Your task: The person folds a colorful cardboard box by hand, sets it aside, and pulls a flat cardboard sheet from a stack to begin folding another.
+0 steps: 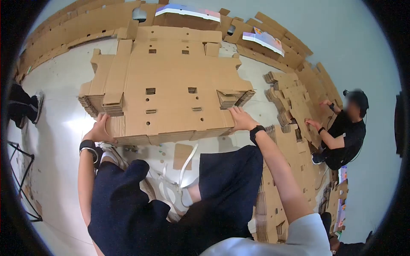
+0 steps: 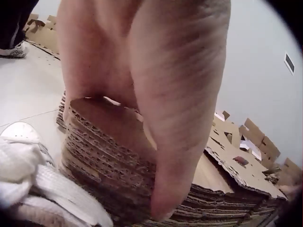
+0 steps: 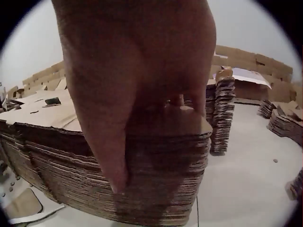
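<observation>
A thick stack of flattened cardboard boxes (image 1: pixel 171 77), with slots and round holes in its top sheet, lies on the floor before the person. At its near left corner the left hand (image 1: pixel 100 129) grips the edge. In the left wrist view the thumb (image 2: pixel 173 189) presses down the front of the layered edges while the fingers reach round the other side. The right hand (image 1: pixel 242 118) holds the near right corner likewise. Its thumb (image 3: pixel 113 175) lies against the front edges in the right wrist view, the fingertips mostly hidden behind the corner.
More flattened cardboard stacks (image 1: pixel 290 158) lie to the right, where another person (image 1: pixel 348 132) bends over them. Cardboard panels (image 1: pixel 77 30) line the back. A loose cardboard piece (image 1: pixel 183 155) and a white strap (image 1: pixel 188 164) are near the feet. A black stand (image 1: pixel 25 179) is at left.
</observation>
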{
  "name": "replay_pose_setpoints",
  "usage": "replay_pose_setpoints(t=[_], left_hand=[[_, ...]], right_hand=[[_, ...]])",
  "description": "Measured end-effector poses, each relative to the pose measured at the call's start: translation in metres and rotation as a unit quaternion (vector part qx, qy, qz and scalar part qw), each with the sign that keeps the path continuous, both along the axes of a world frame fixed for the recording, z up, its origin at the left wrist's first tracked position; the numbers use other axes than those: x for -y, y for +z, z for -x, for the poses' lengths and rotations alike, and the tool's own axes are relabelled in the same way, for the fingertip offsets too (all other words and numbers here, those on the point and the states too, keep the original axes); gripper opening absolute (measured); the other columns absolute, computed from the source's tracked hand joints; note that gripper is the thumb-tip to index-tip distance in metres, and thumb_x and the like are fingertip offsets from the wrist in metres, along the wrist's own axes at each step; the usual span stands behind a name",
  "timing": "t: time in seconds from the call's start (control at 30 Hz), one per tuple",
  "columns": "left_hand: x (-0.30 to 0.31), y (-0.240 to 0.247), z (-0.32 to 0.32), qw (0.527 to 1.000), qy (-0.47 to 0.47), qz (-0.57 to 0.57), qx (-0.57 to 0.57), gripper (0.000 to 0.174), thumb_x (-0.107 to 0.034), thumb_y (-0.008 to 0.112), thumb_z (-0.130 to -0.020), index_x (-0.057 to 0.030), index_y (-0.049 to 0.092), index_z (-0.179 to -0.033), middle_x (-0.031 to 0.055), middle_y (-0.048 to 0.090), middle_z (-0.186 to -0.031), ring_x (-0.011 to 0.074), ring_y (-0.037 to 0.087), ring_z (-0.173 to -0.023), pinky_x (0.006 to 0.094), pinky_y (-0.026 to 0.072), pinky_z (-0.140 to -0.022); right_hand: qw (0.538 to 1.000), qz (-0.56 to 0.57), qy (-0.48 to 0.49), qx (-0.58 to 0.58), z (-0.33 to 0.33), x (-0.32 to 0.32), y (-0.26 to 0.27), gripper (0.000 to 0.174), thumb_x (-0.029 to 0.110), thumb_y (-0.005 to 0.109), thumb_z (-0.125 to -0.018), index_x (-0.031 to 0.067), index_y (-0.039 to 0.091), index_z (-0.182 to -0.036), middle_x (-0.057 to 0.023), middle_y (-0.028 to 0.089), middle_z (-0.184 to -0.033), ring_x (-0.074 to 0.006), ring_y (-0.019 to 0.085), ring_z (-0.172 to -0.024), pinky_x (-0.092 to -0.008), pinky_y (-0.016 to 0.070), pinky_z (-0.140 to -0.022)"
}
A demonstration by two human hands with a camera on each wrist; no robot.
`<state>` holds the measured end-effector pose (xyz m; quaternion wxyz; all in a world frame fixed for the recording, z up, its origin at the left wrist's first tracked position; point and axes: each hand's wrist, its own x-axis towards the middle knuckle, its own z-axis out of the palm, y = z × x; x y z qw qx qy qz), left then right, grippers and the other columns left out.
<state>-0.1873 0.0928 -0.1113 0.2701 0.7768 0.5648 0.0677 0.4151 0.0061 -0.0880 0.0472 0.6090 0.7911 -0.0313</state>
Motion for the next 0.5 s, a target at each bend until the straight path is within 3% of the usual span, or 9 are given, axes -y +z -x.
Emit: replay_pose_setpoints(t=[0.17,0.27,0.33,0.37,0.5], left_hand=[[0.004,0.003,-0.004,1.000,0.023,0.006,0.010,0.108,-0.023,0.091,-0.037,-0.0089,0.036,-0.128,0.0126,0.037,-0.126,0.0417,0.041,-0.118,0.0496,0.0390,-0.102],[-0.001,-0.005,-0.002,0.999,0.030,0.020,-0.004,0.114,-0.027,0.092,-0.034,-0.0092,0.034,-0.130,0.0132,0.036,-0.127,0.0410,0.039,-0.120,0.0491,0.0374,-0.103],[-0.007,-0.010,0.003,0.999,0.034,0.028,-0.017,0.119,-0.031,0.093,-0.031,-0.0096,0.032,-0.132,0.0141,0.036,-0.128,0.0401,0.037,-0.123,0.0486,0.0358,-0.104],[-0.004,-0.006,0.001,0.999,0.037,0.029,-0.019,0.119,-0.031,0.093,-0.031,-0.0096,0.032,-0.131,0.0143,0.036,-0.128,0.0402,0.038,-0.122,0.0485,0.0364,-0.104],[-0.003,-0.012,0.003,1.000,0.019,0.005,-0.017,0.111,-0.028,0.091,-0.035,-0.0094,0.035,-0.130,0.0146,0.036,-0.126,0.0414,0.041,-0.118,0.0491,0.0385,-0.102]], right_hand=[[0.999,-0.032,0.021,-0.017,-0.005,0.002,-0.004,0.093,0.029,0.085,-0.050,0.0101,0.037,-0.128,-0.0147,0.047,-0.116,-0.0359,0.047,-0.110,-0.0475,0.0480,-0.087],[1.000,0.003,-0.007,0.002,0.003,-0.003,0.000,0.094,0.028,0.084,-0.051,0.0112,0.036,-0.131,-0.0144,0.045,-0.121,-0.0352,0.046,-0.114,-0.0525,0.0447,-0.092],[0.995,0.001,-0.046,0.085,0.009,0.002,0.001,0.101,0.026,0.085,-0.051,0.0122,0.032,-0.136,-0.0149,0.043,-0.128,-0.0347,0.042,-0.122,-0.0601,0.0376,-0.096],[0.994,-0.001,-0.075,0.074,0.012,0.005,-0.001,0.105,0.025,0.085,-0.052,0.0135,0.028,-0.140,-0.0144,0.040,-0.134,-0.0338,0.038,-0.128,-0.0651,0.0269,-0.102],[0.992,-0.124,-0.025,-0.012,0.066,0.037,0.019,0.101,0.023,0.083,-0.056,0.0157,0.029,-0.141,-0.0134,0.039,-0.137,-0.0326,0.037,-0.129,-0.0639,0.0211,-0.105]])
